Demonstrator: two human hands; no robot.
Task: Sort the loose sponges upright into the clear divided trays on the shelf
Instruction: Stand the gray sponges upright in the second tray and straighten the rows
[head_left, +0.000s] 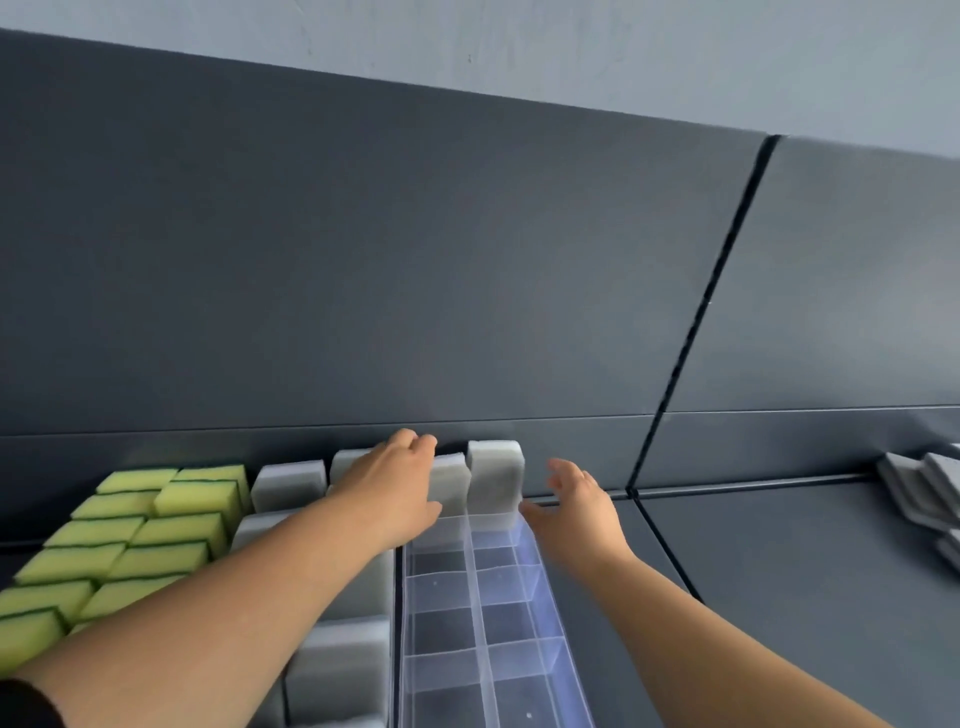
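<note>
A clear divided tray (540, 566) runs from the shelf's back wall toward me, most of its compartments bare. Two grey sponges stand upright in its far end: one (496, 475) on the right and one (449, 480) on the left. My left hand (395, 488) lies over the top of the left grey sponge, fingers curled round its far edge. My right hand (574, 506) hovers open just right of the tray's far end, fingers spread, holding nothing. More grey sponges (288, 486) stand upright in the tray to the left, partly hidden by my left forearm.
Yellow-green sponges (130, 545) fill rows at the far left. A stack of grey sponges (919, 488) lies at the right edge of the neighbouring shelf section. The dark back wall (415, 260) rises directly behind the trays.
</note>
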